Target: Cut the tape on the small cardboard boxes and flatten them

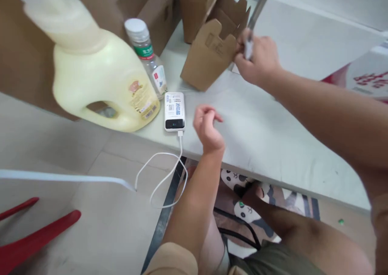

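My right hand (pixel 262 58) is closed around a slim grey-and-white item (pixel 249 48), too blurred to name, at the right side of an open-topped brown cardboard box (pixel 209 56). Notched flaps stand up along the top of this tilted box. My left hand (pixel 208 127) hovers over the table's near edge, its fingers curled in and nothing visible in them. Left of that hand lies a white power bank (pixel 175 111) with a dark display strip and a white cable (pixel 181 143) plugged into it.
A large pale-yellow jug (pixel 100 77) and a clear white-capped bottle (pixel 150 60) stand on the left of the white table (pixel 273 133). Behind them is a big cardboard carton (pixel 100 0). A red-and-white package (pixel 363 72) sits at the right. Red legs (pixel 45 230) show on the floor side.
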`<state>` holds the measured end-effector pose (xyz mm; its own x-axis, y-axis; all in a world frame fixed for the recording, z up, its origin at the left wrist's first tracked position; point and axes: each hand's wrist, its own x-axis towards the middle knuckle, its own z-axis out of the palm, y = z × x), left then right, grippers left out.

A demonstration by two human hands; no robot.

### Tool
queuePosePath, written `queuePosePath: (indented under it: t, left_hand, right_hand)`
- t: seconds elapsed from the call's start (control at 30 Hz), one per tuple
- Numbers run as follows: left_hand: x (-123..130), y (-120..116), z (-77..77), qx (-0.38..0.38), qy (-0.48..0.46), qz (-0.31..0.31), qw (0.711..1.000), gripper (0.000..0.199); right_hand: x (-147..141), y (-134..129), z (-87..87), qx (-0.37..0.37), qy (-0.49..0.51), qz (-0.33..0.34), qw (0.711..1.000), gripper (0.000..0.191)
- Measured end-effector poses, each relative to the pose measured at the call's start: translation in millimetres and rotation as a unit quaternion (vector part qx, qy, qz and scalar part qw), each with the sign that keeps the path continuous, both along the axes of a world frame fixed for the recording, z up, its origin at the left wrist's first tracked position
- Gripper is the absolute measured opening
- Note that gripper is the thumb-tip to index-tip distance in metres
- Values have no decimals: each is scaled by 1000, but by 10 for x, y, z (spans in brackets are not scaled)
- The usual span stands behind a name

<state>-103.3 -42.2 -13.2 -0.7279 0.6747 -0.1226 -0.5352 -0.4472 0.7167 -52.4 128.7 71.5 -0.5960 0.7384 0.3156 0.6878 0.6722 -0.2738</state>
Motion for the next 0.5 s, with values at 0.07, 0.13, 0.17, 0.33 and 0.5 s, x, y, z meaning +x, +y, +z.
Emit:
queuePosePath:
  t: [0.07,0.13,0.17,0.33,0.5]
  left_hand:
    - [-7,-63,-16,-21,122,151,981,15]
    - [-2,-99,-20,-17,185,171,968,14]
    - [18,-103,-18,-18,206,147,967,13]
    - [352,-36,31,36,277,-101,955,31]
    - [827,57,-17,105,342,-215,909,51]
  right_hand:
    - [721,-287,-85,-17,67,-8,998,14]
    - [1443,-682,-182,-38,135,-33,990,13]
    - [1768,-899,-239,-26,163,-65,984,15]
    - [2695,-1759,-590,-101,343,-194,914,25]
    - [2812,-1877,-779,-150,464,-266,831,51]
